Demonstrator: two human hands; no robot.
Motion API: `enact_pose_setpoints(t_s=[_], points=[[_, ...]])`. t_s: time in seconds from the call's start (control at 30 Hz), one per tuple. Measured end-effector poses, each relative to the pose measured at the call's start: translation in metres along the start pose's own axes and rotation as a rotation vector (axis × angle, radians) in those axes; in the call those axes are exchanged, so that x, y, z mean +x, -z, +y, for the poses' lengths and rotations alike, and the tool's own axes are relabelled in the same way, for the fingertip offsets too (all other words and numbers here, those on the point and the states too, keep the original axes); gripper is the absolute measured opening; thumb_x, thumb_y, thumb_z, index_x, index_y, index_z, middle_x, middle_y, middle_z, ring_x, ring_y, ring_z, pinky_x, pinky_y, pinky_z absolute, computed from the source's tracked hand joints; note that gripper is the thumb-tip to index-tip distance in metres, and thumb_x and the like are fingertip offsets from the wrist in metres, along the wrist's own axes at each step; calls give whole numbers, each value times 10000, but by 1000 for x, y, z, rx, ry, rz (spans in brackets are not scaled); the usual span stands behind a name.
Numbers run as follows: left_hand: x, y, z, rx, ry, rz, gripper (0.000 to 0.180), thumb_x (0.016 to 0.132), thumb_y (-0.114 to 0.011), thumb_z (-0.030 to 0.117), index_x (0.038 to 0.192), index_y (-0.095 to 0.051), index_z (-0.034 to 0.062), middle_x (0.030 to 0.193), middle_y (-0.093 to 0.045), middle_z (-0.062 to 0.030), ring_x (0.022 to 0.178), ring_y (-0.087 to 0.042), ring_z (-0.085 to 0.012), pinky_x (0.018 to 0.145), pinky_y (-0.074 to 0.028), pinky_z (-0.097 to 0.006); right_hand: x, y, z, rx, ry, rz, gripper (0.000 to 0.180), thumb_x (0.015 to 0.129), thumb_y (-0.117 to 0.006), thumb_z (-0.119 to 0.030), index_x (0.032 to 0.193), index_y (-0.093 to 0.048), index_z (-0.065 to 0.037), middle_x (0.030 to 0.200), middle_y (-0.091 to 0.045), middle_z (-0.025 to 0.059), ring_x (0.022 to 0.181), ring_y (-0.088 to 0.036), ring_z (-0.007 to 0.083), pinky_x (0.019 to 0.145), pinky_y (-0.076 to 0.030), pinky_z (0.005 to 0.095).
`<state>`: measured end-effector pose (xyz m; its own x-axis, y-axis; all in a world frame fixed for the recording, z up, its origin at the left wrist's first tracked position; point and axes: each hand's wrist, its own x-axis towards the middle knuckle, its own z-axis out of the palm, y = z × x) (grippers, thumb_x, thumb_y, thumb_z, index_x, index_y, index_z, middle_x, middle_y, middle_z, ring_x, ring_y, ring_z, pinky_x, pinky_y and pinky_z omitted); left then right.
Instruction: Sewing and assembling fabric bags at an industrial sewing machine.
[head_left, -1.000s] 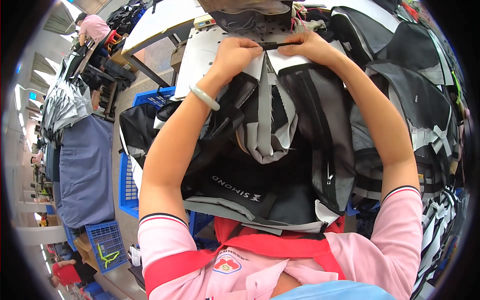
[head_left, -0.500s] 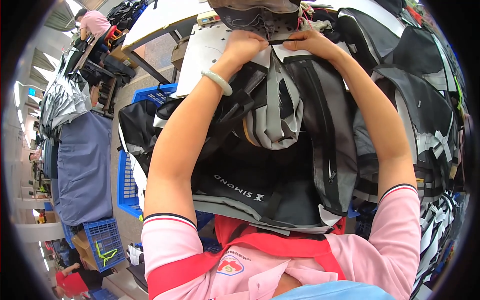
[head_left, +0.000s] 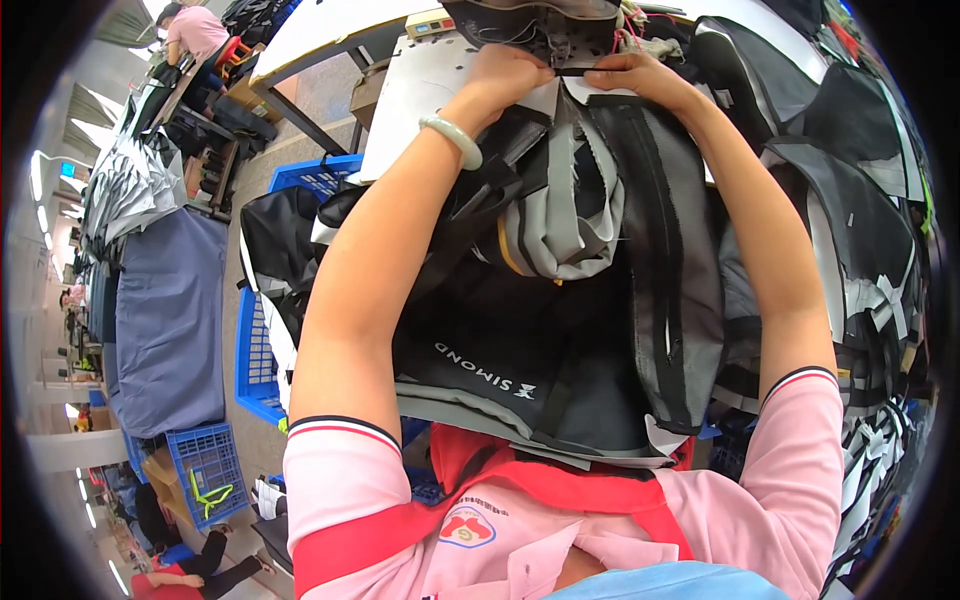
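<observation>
At the far side of the white work table [head_left: 412, 95], my left hand [head_left: 503, 78] pinches the left end of a short black strip [head_left: 571, 72]. My right hand [head_left: 642, 77] grips the strip's right part between thumb and fingers. The strip lies just in front of a dark machine head [head_left: 530, 28], whose lower part is hard to make out. Below hangs a black and grey bag body [head_left: 480, 345], reaching down to my lap. It has a grey zippered panel [head_left: 668, 250] on the right and a folded light grey band [head_left: 570, 235] in the middle.
Dark cut bag pieces [head_left: 850, 210] are heaped along the right. A blue crate [head_left: 258, 360] stands left of my lap, and another blue crate [head_left: 207, 475] sits farther left. Grey-blue cloth [head_left: 170, 320] covers a stack there. A person [head_left: 195, 35] works at the back left.
The view has shifted slightly, and my hands with the strip appear a little farther up and right. Both hands keep their hold. At lower left, another person's legs have come into view.
</observation>
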<state>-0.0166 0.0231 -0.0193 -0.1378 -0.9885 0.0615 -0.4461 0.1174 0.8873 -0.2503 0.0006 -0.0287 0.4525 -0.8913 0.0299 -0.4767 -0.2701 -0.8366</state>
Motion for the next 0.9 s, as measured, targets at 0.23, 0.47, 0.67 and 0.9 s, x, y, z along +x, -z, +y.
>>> enact_pose_setpoints(t_s=[0.23, 0.47, 0.67, 0.9], points=[[18, -6, -15, -165, -103, -21, 207, 744, -728, 94, 909, -737, -31, 890, -713, -103, 844, -637, -160, 793, -482, -285, 13, 5, 15, 27, -44, -31, 452, 835, -740, -356, 1147, -687, -32, 1024, -691, 42, 951, -613, 111, 906, -438, 230], [15, -4, -15, -140, -94, -25, 182, 768, -712, 69, 919, -733, -29, 921, -707, -82, 872, -632, -150, 819, -471, -271, 10, 7, 13, 10, 36, -49, 426, 846, -732, -351, 1130, -694, -35, 1006, -688, 29, 935, -607, 95, 895, -442, 227], [17, -3, -7, -135, -68, -50, 173, 771, -711, 78, 922, -743, 1, 932, -713, -73, 856, -633, -144, 820, -477, -272, 13, 8, 12, 60, -61, -65, 437, 844, -726, -376, 1128, -694, -45, 997, -687, 17, 922, -597, 84, 872, -446, 231], [5, 25, -5, -279, -35, 45, 207, 799, -706, 92, 981, -732, -3, 943, -712, -59, 865, -633, -137, 811, -484, -272, -23, 18, 0, 0, 5, 147, 378, 912, -654, -355, 1093, -685, -25, 950, -653, -29, 876, -572, 55, 811, -443, 215]])
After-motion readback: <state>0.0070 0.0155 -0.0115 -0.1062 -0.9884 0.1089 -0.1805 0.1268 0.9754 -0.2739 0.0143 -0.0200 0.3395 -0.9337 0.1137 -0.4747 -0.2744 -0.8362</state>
